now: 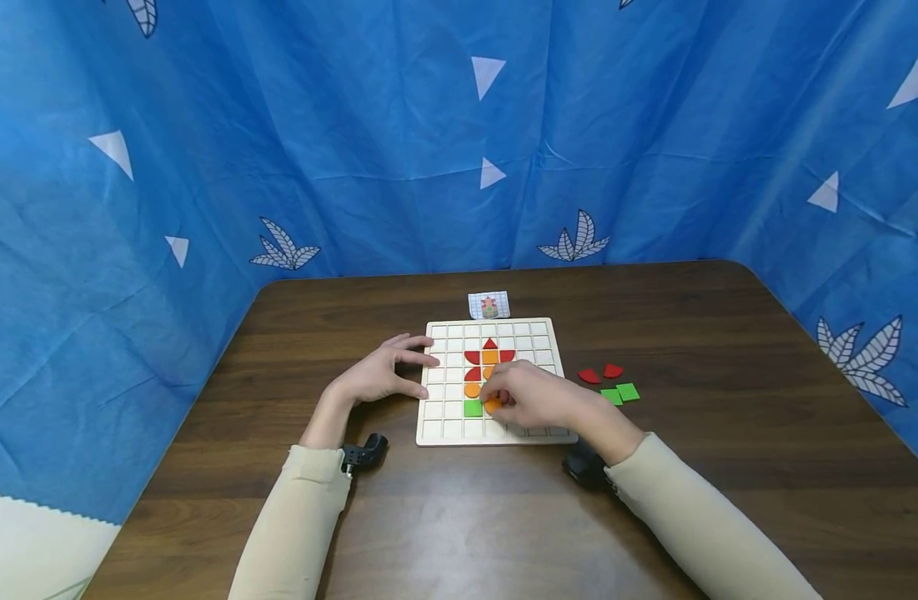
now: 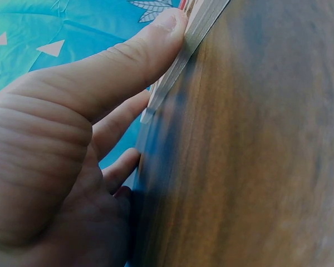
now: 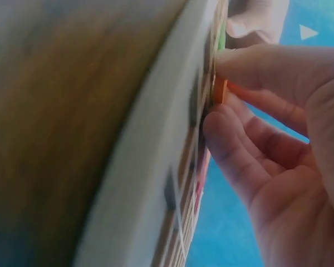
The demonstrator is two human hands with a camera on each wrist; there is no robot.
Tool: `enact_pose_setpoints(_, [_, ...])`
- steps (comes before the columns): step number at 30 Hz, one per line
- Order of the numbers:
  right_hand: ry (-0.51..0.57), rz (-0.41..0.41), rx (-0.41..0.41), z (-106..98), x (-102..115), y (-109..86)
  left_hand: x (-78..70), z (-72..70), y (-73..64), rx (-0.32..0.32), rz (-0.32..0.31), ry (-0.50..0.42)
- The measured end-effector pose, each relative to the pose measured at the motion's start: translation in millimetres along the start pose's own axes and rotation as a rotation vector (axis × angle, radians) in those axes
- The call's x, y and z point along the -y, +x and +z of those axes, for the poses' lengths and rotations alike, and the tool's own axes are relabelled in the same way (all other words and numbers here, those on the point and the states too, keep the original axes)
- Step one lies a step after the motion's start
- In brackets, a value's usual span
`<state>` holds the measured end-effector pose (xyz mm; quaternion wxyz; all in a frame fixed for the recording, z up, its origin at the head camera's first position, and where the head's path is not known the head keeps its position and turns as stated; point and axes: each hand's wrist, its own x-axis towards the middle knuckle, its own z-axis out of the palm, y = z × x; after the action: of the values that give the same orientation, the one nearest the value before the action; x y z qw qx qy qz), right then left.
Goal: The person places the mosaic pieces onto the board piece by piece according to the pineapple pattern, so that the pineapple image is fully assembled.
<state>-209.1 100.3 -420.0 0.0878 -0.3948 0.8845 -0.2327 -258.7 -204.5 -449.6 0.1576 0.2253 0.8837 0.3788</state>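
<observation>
A white gridded board [image 1: 433,431] lies on the table with flat coloured pieces set in its squares. My right hand [image 1: 534,396] is over its lower middle, pinching an orange round piece [image 3: 220,90] between thumb and fingers at the board's surface. Just left of it are a green square [image 1: 473,408] and another orange disc [image 1: 472,389]. Above these come red pieces [image 1: 472,374] and an orange square [image 1: 490,357], partly hidden by the hand. My left hand [image 1: 376,371] rests its spread fingers and thumb [image 2: 161,39] along the board's left edge.
A small paper card [image 1: 489,305] with a coloured grid picture lies behind the board. To the right are loose red pieces [image 1: 589,376] and loose green squares [image 1: 627,392]. The brown table [image 1: 691,350] ends at a blue curtain [image 1: 398,125].
</observation>
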Motion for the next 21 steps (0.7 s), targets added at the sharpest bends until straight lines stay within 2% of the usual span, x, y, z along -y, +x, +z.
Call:
enact_pose_setpoints(15, [-0.011,0.029,0.028,1,6,-2.3,1.7,-0.3,-1.0,0.004,-0.006,0.011])
enact_pose_setpoints(21, [-0.01,0.039,0.002,-3,2,-12.6,1.9,0.1,0.8,0.003,0.005,0.009])
